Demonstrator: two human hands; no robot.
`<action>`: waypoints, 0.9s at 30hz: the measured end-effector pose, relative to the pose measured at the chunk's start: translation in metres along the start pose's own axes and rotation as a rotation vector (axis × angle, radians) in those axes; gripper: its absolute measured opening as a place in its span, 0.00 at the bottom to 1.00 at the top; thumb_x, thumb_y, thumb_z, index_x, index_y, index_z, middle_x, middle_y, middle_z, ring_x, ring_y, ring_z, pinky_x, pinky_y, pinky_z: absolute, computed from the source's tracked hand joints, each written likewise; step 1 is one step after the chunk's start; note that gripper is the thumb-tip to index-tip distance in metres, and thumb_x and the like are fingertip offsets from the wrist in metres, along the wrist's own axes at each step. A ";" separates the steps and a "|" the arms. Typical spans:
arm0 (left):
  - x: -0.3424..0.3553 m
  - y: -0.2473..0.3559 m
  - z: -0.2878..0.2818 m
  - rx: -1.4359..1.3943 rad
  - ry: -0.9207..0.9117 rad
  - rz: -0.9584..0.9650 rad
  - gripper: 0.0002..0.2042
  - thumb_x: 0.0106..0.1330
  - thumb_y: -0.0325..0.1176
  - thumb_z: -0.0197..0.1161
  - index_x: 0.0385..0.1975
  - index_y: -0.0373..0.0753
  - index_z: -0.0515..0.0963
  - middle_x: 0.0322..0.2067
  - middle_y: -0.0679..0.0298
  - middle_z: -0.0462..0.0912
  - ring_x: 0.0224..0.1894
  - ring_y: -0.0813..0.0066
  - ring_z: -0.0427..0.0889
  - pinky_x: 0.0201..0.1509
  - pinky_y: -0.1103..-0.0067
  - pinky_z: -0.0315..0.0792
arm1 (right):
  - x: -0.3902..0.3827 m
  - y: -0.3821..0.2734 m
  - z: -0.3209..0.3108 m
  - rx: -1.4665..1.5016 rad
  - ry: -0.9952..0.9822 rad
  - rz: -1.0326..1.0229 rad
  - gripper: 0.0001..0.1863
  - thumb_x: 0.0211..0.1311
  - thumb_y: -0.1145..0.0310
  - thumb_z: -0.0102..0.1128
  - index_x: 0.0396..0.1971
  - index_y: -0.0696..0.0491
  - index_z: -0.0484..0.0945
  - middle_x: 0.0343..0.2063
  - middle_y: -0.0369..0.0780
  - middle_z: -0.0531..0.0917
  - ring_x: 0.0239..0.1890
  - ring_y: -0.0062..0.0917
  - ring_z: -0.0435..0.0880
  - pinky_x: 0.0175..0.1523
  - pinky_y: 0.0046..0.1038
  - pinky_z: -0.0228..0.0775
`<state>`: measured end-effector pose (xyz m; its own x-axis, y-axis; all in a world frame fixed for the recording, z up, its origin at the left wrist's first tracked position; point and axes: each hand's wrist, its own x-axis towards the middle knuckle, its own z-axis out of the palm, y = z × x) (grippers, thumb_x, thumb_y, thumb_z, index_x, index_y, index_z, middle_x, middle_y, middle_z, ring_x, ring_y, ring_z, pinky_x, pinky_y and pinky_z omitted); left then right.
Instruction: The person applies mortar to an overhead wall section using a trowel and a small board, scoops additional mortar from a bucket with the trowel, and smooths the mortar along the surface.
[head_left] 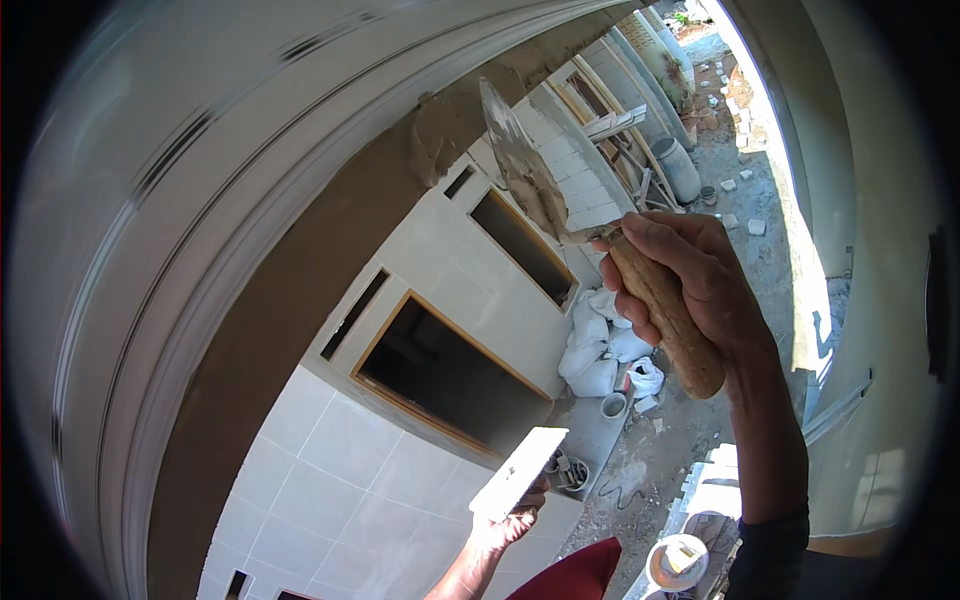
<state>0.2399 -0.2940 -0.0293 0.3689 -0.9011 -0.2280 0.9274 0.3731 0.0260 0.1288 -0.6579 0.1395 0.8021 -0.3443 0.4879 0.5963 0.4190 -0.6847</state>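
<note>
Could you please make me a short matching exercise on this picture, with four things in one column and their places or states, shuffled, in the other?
Things:
1. trowel
2. flat board
3. white sacks
4. round tub

Places or states:
A. piled in a heap
B. near the picture's lower edge, right of centre
C. held in the left hand
D. gripped in the right hand

Right pairs: 1-D, 2-C, 3-A, 4-B

Building site: mortar-smeared trowel [535, 180], piled white sacks [596, 350], rubble [757, 227] on ground [768, 262], grey drum [680, 175].
</note>
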 end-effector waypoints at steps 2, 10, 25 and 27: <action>-0.005 0.000 -0.004 0.016 -0.009 -0.001 0.17 0.73 0.33 0.50 0.50 0.21 0.67 0.38 0.51 0.72 0.28 0.68 0.75 0.29 0.76 0.78 | -0.004 -0.003 0.002 0.082 -0.016 0.015 0.20 0.70 0.56 0.55 0.34 0.63 0.78 0.23 0.41 0.80 0.16 0.19 0.79 0.17 0.21 0.70; -0.020 -0.008 0.003 0.020 0.049 0.066 0.18 0.74 0.37 0.47 0.50 0.24 0.65 0.37 0.52 0.71 0.28 0.69 0.74 0.28 0.73 0.78 | -0.043 0.008 0.045 -0.005 -0.227 0.032 0.18 0.71 0.60 0.54 0.37 0.63 0.79 0.22 0.40 0.81 0.15 0.18 0.78 0.18 0.22 0.70; 0.015 -0.038 0.050 0.299 -0.015 0.355 0.17 0.72 0.39 0.47 0.53 0.33 0.67 0.45 0.56 0.77 0.38 0.66 0.81 0.37 0.73 0.80 | -0.132 0.065 0.008 -0.422 -0.251 0.260 0.15 0.69 0.63 0.57 0.40 0.63 0.78 0.19 0.40 0.79 0.19 0.22 0.79 0.28 0.27 0.70; 0.020 -0.037 0.043 0.408 0.237 0.477 0.20 0.71 0.38 0.54 0.57 0.33 0.66 0.51 0.56 0.79 0.48 0.65 0.83 0.49 0.68 0.83 | -0.149 0.080 -0.005 -0.524 -0.253 0.273 0.16 0.68 0.63 0.56 0.38 0.64 0.79 0.20 0.46 0.80 0.22 0.32 0.80 0.32 0.33 0.70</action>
<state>0.2157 -0.3351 0.0068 0.7639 -0.5679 -0.3064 0.6322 0.5632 0.5321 0.0565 -0.5768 0.0096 0.9438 -0.0478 0.3271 0.3263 -0.0242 -0.9450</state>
